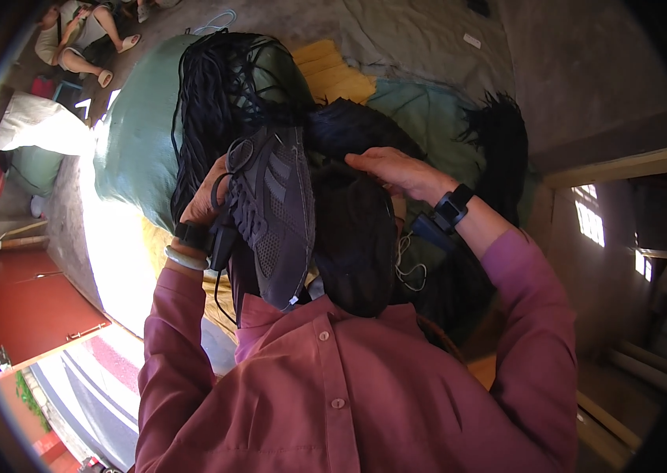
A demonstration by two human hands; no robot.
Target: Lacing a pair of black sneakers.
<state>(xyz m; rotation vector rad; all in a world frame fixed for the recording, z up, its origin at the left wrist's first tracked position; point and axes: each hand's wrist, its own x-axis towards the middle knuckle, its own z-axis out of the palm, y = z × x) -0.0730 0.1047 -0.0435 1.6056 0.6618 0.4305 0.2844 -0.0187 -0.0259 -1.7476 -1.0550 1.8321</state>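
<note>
Grey shoe [278, 213] upright before the shirt [333, 386], long axis near vertical, mesh end down.

I see its upper side edge gripped in the left hand's [206, 195] fingers; the right hand [412, 173] meets the black shoe's [353, 252] upper rim, grip unclear. Beyond, black cords [195, 102] drape a bulging green sack [132, 134], contents hidden.

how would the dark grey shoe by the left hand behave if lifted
The dark grey shoe is probably light for its size, given its mesh panels. Its sides may flex when squeezed, as they look fabric-like. The laces could flop or snag, since a loop sticks out near the left hand.
</note>
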